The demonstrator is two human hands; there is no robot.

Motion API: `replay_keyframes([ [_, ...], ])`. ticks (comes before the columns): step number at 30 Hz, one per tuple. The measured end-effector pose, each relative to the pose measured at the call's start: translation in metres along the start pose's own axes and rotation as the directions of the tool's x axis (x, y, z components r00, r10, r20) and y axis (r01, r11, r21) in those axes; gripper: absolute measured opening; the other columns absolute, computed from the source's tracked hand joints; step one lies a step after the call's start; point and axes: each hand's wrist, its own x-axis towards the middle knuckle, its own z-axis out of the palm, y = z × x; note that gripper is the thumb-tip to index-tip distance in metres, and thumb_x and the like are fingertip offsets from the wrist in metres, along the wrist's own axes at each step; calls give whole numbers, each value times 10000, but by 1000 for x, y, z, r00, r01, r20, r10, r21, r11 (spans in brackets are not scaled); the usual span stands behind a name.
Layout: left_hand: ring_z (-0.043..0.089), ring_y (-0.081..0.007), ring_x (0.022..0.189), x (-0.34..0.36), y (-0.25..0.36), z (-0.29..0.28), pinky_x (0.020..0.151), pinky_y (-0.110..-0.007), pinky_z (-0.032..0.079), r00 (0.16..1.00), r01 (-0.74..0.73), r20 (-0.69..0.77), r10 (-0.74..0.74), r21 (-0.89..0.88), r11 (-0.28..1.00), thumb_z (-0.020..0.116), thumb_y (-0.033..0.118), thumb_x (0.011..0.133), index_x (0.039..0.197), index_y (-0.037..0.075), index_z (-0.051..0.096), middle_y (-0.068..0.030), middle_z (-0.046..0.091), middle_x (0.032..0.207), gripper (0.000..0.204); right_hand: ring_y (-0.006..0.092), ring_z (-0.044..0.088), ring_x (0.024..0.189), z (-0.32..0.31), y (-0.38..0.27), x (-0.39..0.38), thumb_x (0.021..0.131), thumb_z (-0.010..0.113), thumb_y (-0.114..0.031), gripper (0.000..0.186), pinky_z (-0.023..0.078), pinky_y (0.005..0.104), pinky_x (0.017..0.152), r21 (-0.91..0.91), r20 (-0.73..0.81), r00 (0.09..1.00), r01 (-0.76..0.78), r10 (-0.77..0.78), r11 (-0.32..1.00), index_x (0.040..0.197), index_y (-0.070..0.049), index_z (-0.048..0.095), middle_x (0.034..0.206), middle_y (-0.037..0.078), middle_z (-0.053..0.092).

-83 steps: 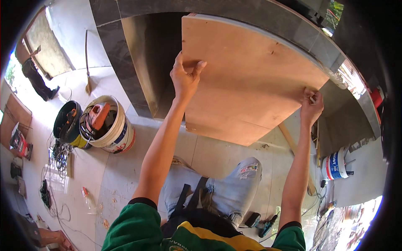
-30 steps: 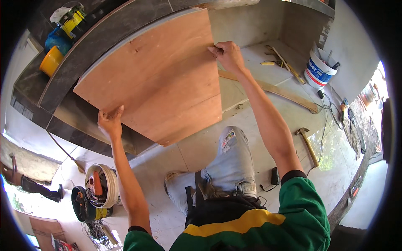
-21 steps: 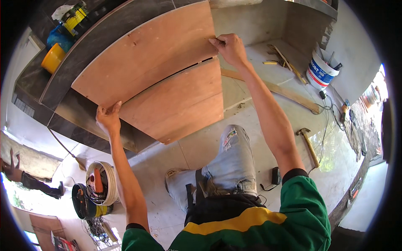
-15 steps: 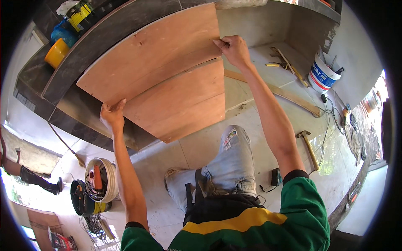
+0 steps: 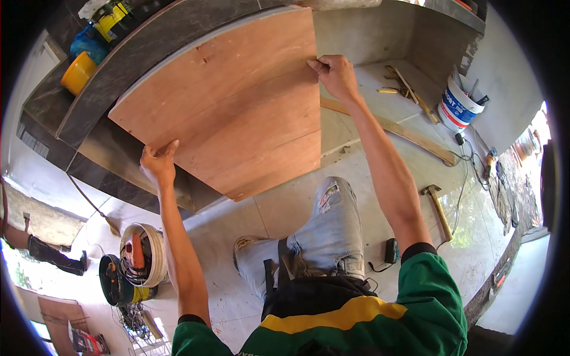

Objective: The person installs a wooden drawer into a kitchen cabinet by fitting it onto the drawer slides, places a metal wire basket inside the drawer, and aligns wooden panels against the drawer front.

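A reddish-brown plywood panel (image 5: pixel 231 65) leans at the dark tiled counter, gripped by its two side edges. My left hand (image 5: pixel 159 163) pinches its lower left corner, thumb on the face and fingers behind. My right hand (image 5: pixel 336 77) holds the right edge between thumb and bent fingers. Directly below lies a second plywood panel (image 5: pixel 255 157), its upper edge meeting the first along a thin seam. Neither hand grips this lower panel. A pale edge shows along the top of the upper panel, beside the counter lip.
The dark counter (image 5: pixel 89 118) carries an orange bucket (image 5: pixel 79 72). A hammer (image 5: pixel 437 212) and a black charger-like block (image 5: pixel 391 251) lie on the right floor. A wood strip (image 5: pixel 409 135) and tool bucket (image 5: pixel 460 105) lie beyond. Buckets (image 5: pixel 142 255) stand left; another person's leg (image 5: pixel 53 255) shows far left.
The gap between the two panels has closed to a thin seam. The upper panel's right side has come slightly down and right, with my right hand. My left hand has barely moved.
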Motion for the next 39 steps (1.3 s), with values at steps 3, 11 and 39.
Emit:
replay_keyframes([
  [3,687,-238,796,2,-13,-2,747,-336,503,1000,1,-17,-2,-48,999,857,192,650,897,-2,659,-118,721,886,371,298,454,506,3,-2,-1,849,686,-327,394,404,391,513,8,-25,1000,2,-2,1000,665,8,588,545,147,517],
  [11,684,-213,813,0,5,-4,758,-321,506,999,26,30,-24,-78,997,852,165,659,934,-6,660,-120,720,895,376,310,417,505,3,-2,-1,848,688,-321,399,390,404,512,39,-44,999,-13,15,999,652,8,577,551,166,500],
  [39,662,-136,760,-3,12,-3,711,-269,507,999,42,-14,-49,-303,952,841,144,685,1017,-21,643,-115,714,894,421,268,597,542,7,13,7,848,669,-327,355,450,355,547,-33,26,999,-24,25,999,703,-6,625,573,135,586],
])
